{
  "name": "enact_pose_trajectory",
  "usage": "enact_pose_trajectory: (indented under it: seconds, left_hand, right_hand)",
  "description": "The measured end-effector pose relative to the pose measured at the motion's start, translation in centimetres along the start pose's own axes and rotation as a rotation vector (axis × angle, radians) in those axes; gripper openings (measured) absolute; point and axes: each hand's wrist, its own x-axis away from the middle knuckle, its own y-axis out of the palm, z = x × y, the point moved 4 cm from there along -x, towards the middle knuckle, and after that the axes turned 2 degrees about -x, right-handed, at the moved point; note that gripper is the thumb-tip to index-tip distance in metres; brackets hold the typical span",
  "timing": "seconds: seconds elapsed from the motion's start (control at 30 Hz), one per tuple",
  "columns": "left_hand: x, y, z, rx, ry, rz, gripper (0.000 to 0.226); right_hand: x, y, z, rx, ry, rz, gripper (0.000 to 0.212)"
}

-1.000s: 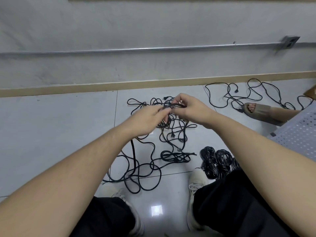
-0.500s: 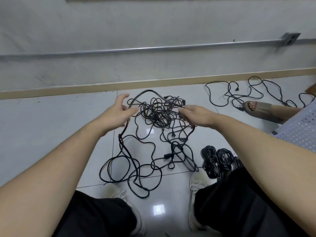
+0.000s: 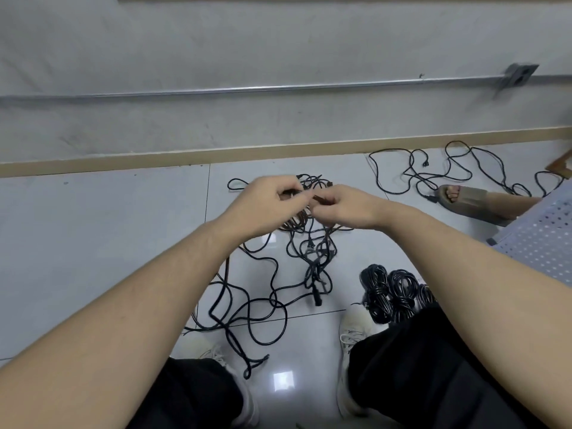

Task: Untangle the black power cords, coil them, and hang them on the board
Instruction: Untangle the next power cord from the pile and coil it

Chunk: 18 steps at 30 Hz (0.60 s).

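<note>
Both bare forearms reach out from the person's body and converge over the tangle of black cords (image 3: 297, 261) that lies on the pale floor tiles (image 3: 93, 243) in front of the knees. The left hand (image 3: 263, 209) is raised above the far end of the tangle, back of the hand up, wrist bent slightly inward, its fingers curled and the fingertips closed on a strand of cord. The right hand (image 3: 343, 209) sits just beside it, knuckles up, its thumb and forefinger pinching a short dark piece of cord or a plug end (image 3: 318, 199); blur there keeps me from telling which. The two sets of fingertips nearly meet, with that dark piece bridging them. From the hands, strands drop to the tangle, whose loops sprawl toward the person's white shoes (image 3: 356, 332).

Just right of the tangle, beside the right shoe and the black trouser leg (image 3: 433, 366), lie coiled bundles (image 3: 393, 292) of black cord, touching each other. Farther right of the tangle, near the skirting strip (image 3: 185, 157) along the wall, another loose cord (image 3: 433, 171) wanders over the tiles, reaching another person's sandalled foot (image 3: 464, 199). A white perforated board (image 3: 544, 239) shows at the right edge, well apart from the tangle.
</note>
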Motion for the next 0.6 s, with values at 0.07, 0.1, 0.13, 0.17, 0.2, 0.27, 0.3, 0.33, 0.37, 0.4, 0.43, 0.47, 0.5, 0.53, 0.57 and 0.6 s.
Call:
enact_pose_trajectory:
  seconds: [0.07,0.1,0.13,0.17,0.2,0.27,0.3,0.33,0.37,0.4,0.43,0.47,0.5,0.53,0.57,0.6]
  left_hand:
    - [0.0,-1.0,0.8,0.078,0.031,0.084,0.039]
    - [0.0,-1.5,0.9,0.113,0.036,0.125,0.043]
    - [0.1,-2.1,0.9,0.157,0.033,0.161,0.046]
    - [0.1,-2.6,0.6,0.198,0.018,0.189,0.049]
    - [0.2,-3.2,0.3,0.234,-0.004,0.202,0.050]
    - [0.5,-4.2,-0.5,0.193,-0.041,0.166,0.041]
    - [0.6,-4.5,-1.1,0.107,-0.079,0.103,0.036]
    - [0.9,-4.5,-1.6,0.023,-0.135,0.008,0.034]
    - [1.2,-4.4,-2.3,-0.028,-0.207,-0.113,0.034]
    - [1.7,-4.1,-2.9,-0.042,-0.287,-0.243,0.036]
    - [2.2,-3.7,-3.3,-0.033,-0.360,-0.359,0.040]
    - [2.6,-3.2,-3.5,0.000,-0.420,-0.438,0.043]
    - [2.8,-2.9,-3.5,0.042,-0.461,-0.472,0.044]
    - [2.9,-2.6,-3.2,0.086,-0.479,-0.473,0.045]
    - [2.8,-2.3,-2.8,0.123,-0.479,-0.454,0.047]
    - [2.6,-2.0,-2.2,0.161,-0.463,-0.428,0.050]
  right_hand:
    - [-0.2,0.3,1.4,0.045,0.085,-0.058,0.019]
    - [-0.3,0.5,2.2,0.071,0.118,-0.079,0.022]
    - [-0.6,0.7,3.2,0.101,0.145,-0.084,0.026]
    - [-0.9,0.9,4.0,0.117,0.174,-0.084,0.031]
    - [-1.0,1.0,4.6,0.115,0.209,-0.076,0.036]
    - [-0.9,1.2,5.2,0.043,0.278,-0.088,0.041]
    - [-0.8,1.4,5.3,-0.005,0.295,-0.104,0.043]
    - [-0.6,1.5,5.2,-0.029,0.304,-0.115,0.045]
    - [-0.5,1.4,5.1,-0.033,0.310,-0.113,0.046]
    - [-0.5,1.3,4.9,-0.019,0.306,-0.106,0.047]
    - [-0.5,1.2,4.6,0.005,0.297,-0.092,0.048]
    - [-0.6,1.1,4.2,0.036,0.286,-0.077,0.049]
    - [-0.7,1.0,3.7,0.068,0.275,-0.059,0.048]
    - [-0.9,0.9,3.3,0.097,0.268,-0.038,0.047]
    - [-1.0,0.8,2.9,0.117,0.265,-0.013,0.045]
    - [-1.1,0.6,2.5,0.132,0.266,0.009,0.044]
